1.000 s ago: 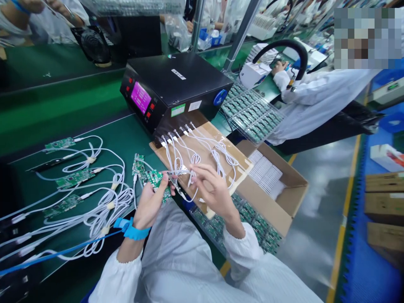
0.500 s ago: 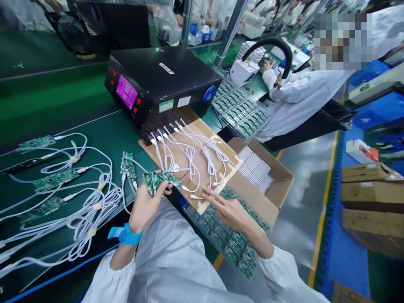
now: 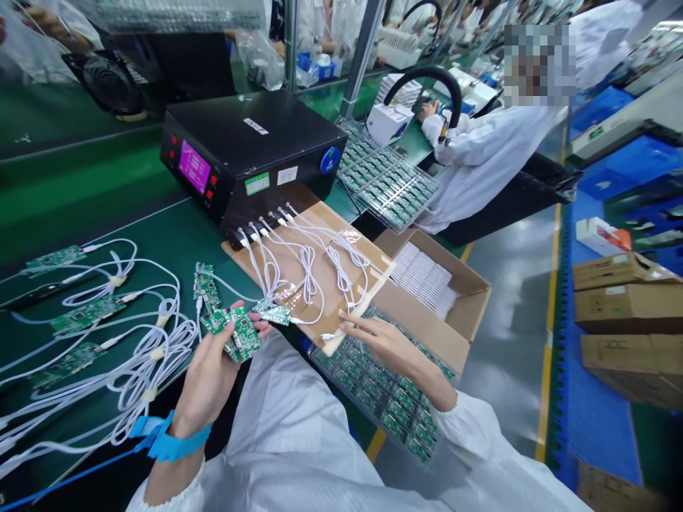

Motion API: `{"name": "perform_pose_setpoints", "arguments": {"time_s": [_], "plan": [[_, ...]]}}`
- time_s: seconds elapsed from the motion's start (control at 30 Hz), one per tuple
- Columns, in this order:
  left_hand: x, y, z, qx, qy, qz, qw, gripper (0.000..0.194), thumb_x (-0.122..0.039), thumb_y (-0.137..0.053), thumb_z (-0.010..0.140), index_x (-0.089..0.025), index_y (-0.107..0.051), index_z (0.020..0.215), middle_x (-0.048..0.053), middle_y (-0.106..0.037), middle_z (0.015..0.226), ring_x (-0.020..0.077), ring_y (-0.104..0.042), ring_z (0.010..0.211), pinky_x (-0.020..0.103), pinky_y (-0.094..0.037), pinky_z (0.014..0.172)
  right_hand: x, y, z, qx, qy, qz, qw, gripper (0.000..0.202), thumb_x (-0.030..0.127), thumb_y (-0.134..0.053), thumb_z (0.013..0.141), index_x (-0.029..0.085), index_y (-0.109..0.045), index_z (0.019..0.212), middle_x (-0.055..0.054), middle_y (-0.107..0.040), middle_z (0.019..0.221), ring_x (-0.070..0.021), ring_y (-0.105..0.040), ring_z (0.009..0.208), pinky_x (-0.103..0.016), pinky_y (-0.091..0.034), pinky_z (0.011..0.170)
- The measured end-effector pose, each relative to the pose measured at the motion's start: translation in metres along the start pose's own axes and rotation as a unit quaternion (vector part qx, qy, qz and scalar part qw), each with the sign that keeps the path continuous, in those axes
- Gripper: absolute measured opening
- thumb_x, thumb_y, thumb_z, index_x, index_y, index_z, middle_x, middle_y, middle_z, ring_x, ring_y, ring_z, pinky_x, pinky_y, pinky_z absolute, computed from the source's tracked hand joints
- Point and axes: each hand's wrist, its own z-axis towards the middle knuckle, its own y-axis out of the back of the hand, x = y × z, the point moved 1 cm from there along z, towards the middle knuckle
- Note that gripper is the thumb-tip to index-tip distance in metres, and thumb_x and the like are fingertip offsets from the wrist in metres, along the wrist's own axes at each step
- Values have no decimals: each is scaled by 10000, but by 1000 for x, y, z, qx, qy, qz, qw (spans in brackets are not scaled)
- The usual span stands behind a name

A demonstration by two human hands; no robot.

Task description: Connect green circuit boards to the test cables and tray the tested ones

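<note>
My left hand [image 3: 205, 377], with a blue wrist strap [image 3: 178, 441], is closed around green circuit boards [image 3: 242, 334]. Another circuit board [image 3: 274, 313], joined to a white cable plug [image 3: 295, 321], lies by the cardboard's near edge, beside my left fingertips. Further left on the bench, a cabled board [image 3: 205, 284] is partly behind the held boards. My right hand [image 3: 381, 341] is at the cardboard's front corner, fingers on a white cable whose plug [image 3: 326, 337] sticks out to the left; its thumb is mostly hidden.
A black test box [image 3: 250, 142] with a lit screen feeds several white cables onto the cardboard sheet [image 3: 288, 263]. Bundled cables [image 3: 154, 355] with boards cover the bench at left. A board tray [image 3: 373, 384], an open carton [image 3: 453, 320] and a co-worker's sleeve [image 3: 491, 156] are at right.
My left hand has drawn left and toward me with its boards, apart from the cabled board at the cardboard edge. My right hand stays at the cable plug. The view has shifted slightly.
</note>
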Motion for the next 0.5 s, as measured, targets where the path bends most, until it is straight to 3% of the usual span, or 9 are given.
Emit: {"name": "perform_pose_setpoints", "arguments": {"time_s": [0.07,0.17,0.3,0.37,0.5], "plan": [[-2,-9,-3,30,2,-17,999,633,-443,-773,820,-240,-594,1393,109,-760,1208,341,-726,1140,501,-582,1050,-3,-1,0,-9,13,-8,1000,731,-122,-338,851,213,-544,1467,-139,-527,1553,-224,-728,1103,-433,-625,889],[-1,-23,-3,80,5,-46,996,712,-397,-835,790,-228,-553,1421,116,-766,1208,341,-719,1166,517,-568,1062,-7,0,2,-60,17,32,998,530,-43,-392,959,215,-621,1361,-142,-625,1455,-206,-757,1029,-401,-647,838],[5,-43,3,113,-2,-69,991,733,-388,-894,748,-203,-570,1379,133,-756,1234,348,-709,1189,520,-561,1067,0,3,12,-128,-17,170,977,246,141,-512,1028,206,-682,1194,-107,-751,1246,-214,-748,1096,-390,-652,893],[7,-51,7,113,-13,-78,990,718,-414,-897,749,-204,-580,1358,137,-750,1244,350,-709,1189,524,-565,1061,12,1,24,-177,-68,279,941,234,172,-498,1042,211,-683,1179,-87,-778,1118,-189,-767,1012,-367,-650,897],[9,-63,15,94,-45,-94,990,643,-471,-872,772,-190,-615,1291,143,-751,1231,343,-711,1189,519,-561,1066,44,-14,54,-293,-157,456,826,225,223,-546,1032,234,-701,1194,-59,-714,1034,-127,-735,682,-292,-636,661]]}}
